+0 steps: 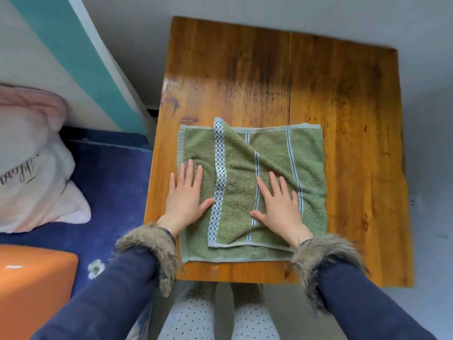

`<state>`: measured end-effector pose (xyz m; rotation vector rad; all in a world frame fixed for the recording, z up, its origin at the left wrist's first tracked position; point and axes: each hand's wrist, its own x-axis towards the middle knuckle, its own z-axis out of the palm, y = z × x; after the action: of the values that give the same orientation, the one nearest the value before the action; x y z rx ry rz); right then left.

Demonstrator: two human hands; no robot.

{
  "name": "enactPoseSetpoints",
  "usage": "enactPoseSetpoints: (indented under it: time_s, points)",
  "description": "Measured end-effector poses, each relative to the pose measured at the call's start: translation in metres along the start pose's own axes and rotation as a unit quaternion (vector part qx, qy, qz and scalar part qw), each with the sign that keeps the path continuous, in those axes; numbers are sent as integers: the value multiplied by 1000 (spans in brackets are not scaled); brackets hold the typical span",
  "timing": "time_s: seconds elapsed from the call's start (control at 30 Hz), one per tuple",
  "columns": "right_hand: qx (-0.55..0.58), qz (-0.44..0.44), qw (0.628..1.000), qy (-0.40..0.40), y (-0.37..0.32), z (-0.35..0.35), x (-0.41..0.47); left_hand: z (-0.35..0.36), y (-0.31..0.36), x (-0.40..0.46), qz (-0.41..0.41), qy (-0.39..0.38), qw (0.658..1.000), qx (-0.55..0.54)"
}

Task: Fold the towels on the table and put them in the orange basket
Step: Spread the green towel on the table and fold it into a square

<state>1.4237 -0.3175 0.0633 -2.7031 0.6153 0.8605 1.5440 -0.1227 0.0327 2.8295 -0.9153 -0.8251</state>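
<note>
Head view: both hands (187, 195) flat on green towel (235, 182).

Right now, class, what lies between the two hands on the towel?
In the head view, the green towel's blue-and-white checkered band runs between the left hand and right hand.

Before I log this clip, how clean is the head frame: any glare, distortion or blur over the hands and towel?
Head view: wide-angle bending curves the wooden table edges and the wall stripe; a pale sheen of glare lies on the tabletop's far left; the green towel and both flat hands, left hand and right hand, are evenly lit and fairly sharp; frame corners are soft.
</note>
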Motion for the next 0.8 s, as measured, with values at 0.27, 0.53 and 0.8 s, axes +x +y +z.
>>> enactPoseSetpoints:
  time_s: [0.27, 0.53, 0.8]
  points:
    - [23, 47, 995, -86, -21, -5, -20, -45, 1, 60, 94, -63, 991, 75]
    - [108, 47, 985, -129, -17, -27, -24, -70, 48, 86, 199, -65, 965, 155]
    - [173, 30, 962, 208, 36, -78, 52, -30, 34, 25, 22, 125, 989, -73]
